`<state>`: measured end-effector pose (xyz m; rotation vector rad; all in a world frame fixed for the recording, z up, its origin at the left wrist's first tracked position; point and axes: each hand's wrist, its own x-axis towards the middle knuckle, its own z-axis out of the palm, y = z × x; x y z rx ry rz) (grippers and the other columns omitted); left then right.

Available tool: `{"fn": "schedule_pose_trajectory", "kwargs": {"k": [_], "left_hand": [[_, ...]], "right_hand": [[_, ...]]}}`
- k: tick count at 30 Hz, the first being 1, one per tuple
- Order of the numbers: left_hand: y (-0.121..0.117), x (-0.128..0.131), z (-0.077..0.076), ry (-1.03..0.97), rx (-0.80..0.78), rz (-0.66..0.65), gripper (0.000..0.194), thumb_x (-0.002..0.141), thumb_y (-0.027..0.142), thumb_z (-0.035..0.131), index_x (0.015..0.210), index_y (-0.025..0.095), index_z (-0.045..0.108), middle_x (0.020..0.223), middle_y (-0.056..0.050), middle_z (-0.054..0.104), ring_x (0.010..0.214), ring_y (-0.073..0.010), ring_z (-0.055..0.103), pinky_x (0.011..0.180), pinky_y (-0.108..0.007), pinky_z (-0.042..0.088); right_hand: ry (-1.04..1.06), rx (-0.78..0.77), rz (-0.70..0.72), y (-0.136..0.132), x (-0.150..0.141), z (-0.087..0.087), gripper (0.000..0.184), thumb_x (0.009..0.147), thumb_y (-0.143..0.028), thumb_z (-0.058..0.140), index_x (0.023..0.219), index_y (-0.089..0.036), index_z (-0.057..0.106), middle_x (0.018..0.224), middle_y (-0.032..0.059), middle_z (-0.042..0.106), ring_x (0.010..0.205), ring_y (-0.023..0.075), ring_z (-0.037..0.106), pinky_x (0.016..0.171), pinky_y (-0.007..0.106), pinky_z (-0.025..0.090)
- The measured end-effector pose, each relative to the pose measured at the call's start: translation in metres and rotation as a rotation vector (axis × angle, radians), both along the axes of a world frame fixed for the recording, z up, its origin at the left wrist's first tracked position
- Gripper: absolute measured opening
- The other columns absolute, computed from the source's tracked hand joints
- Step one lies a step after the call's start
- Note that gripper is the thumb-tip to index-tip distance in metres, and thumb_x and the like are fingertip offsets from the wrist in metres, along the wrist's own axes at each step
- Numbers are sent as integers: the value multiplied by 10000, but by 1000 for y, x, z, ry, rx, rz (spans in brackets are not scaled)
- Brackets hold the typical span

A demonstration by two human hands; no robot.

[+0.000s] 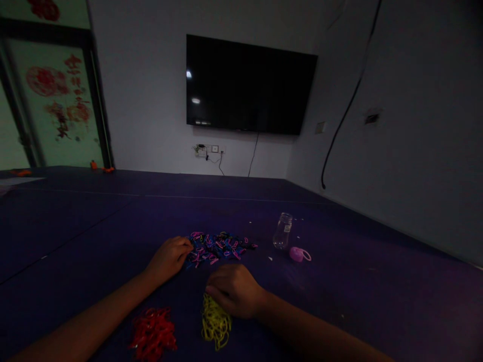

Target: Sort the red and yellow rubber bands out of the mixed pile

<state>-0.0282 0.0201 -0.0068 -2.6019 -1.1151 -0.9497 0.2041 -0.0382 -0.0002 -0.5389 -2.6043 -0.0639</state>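
A pile of mixed pink, blue and black rubber bands lies spread on the dark purple surface. My left hand is at its left edge, fingers curled together and fingertips touching the outer bands. Closer to me, my right hand is closed in a pinch, with its fingertips at the top of a heap of yellow rubber bands. Whatever either hand holds is hidden by the fingers. Below my left forearm lies a heap of red rubber bands.
To the right of the mixed pile stands an uncapped clear bottle. A pink cap with a ring lies beside it. Small pale scraps dot the purple surface. A television hangs on the far wall.
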Motion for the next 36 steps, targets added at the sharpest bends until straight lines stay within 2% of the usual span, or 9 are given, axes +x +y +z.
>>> {"fn": "schedule_pose_trajectory", "kwargs": {"k": [18, 36], "left_hand": [[-3, 2, 4, 40, -46, 4, 218, 828, 81, 507, 832, 184, 699, 837, -53, 686, 808, -196, 619, 727, -315, 489], [-3, 3, 4, 20, -9, -30, 201, 830, 94, 514, 810, 186, 692, 786, -42, 686, 762, -184, 620, 684, -284, 484]], "right_hand": [[32, -27, 5, -2, -1, 3, 362, 956, -279, 301, 736, -168, 567, 713, 44, 617, 668, 139, 567, 635, 265, 399], [20, -25, 3, 0, 0, 1, 346, 959, -300, 335, 769, -174, 595, 711, 44, 613, 696, 145, 584, 651, 269, 422]]}}
